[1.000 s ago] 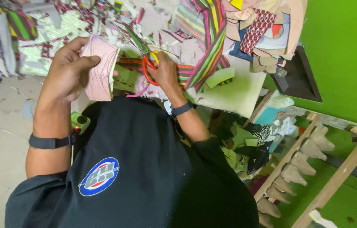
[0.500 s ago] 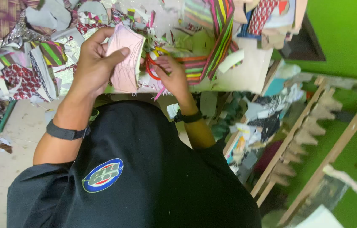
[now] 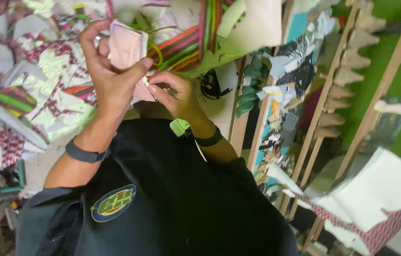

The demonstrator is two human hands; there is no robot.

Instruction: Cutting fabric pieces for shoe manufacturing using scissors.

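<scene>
Pink piece (image 3: 125, 47) held up over the scrap-strewn worktop (image 3: 30, 85).
It is gripped by the left hand (image 3: 110, 76) while its lower edge is pinched by the right hand (image 3: 174, 92), keeping it steady.

The pink sheet (image 3: 127, 47) in my left hand (image 3: 108, 78) looks like thin matt paper or card, smooth and slightly creased. My shirt (image 3: 172, 199) is matt black cloth with a glossy printed badge (image 3: 113, 204). The scraps (image 3: 63, 90) below shine like foil-printed paper. The rack (image 3: 326, 99) is bare, rough wood. My wristband (image 3: 85, 154) looks like matt rubber.
</scene>
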